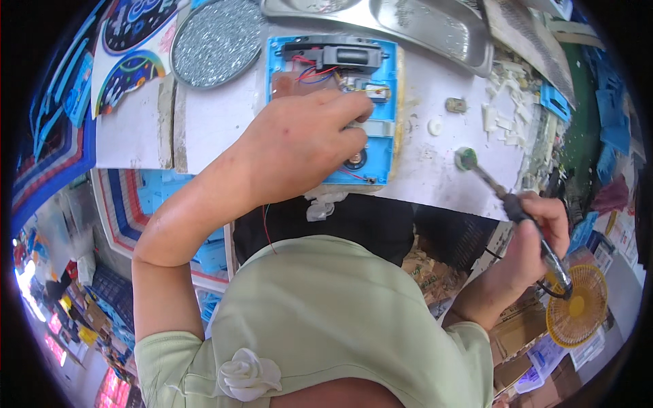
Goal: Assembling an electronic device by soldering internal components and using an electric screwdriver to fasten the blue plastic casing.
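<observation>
A blue plastic housing (386,160) lies on the table in front of me, with a black-and-grey mechanism (350,58), thin coloured wires and a small round dark part (356,162) inside. My left hand (306,139) rests over its middle with bent fingers closed together. What they pinch, if anything, is hidden beneath them. To the right, my right hand (537,231) grips a soldering iron (520,211) by its dark handle. The iron slants to the upper left, and its tip end meets a small round pot with greenish contents (466,158).
A round dish (178,64) of small shiny metal pieces and a steel compartment tray (486,58) stand at the back. Right of the housing lie a small metal cylinder (456,105), a white ring (434,126) and scattered white plastic bits (503,112). A yellow basket (577,306) is lower right.
</observation>
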`<control>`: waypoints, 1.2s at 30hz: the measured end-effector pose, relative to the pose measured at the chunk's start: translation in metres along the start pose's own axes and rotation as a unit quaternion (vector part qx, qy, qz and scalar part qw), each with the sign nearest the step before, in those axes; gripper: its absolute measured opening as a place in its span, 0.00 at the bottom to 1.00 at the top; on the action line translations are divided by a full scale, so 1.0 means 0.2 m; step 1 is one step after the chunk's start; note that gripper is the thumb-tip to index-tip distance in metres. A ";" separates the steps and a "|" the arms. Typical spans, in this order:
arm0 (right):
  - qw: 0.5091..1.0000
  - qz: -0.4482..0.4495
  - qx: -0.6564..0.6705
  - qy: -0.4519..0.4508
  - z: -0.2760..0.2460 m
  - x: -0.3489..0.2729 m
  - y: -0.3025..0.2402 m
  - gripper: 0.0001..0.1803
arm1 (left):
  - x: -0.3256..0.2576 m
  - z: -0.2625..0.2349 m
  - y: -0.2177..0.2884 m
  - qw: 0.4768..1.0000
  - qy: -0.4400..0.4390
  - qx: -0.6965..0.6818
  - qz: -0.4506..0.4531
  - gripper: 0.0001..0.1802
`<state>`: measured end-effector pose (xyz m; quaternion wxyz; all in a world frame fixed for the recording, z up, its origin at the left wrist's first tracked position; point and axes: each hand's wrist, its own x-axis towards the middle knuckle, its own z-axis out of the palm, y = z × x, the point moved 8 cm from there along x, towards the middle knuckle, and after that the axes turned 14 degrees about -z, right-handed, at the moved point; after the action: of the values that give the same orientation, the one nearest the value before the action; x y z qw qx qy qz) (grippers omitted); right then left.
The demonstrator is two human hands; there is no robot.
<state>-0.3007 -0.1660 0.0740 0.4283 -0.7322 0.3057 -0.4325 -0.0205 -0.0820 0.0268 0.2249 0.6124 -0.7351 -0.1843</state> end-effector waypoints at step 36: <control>0.973 -0.146 -0.168 -0.054 0.62 0.28 0.13 0.05 | -0.13 -0.11 -0.09 0.985 0.140 -0.089 -0.054 0.20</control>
<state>-0.1671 -0.1780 0.0382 0.2469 -0.8529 0.2402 -0.3923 0.0093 -0.0603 0.0327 0.3689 0.6487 -0.6427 -0.1730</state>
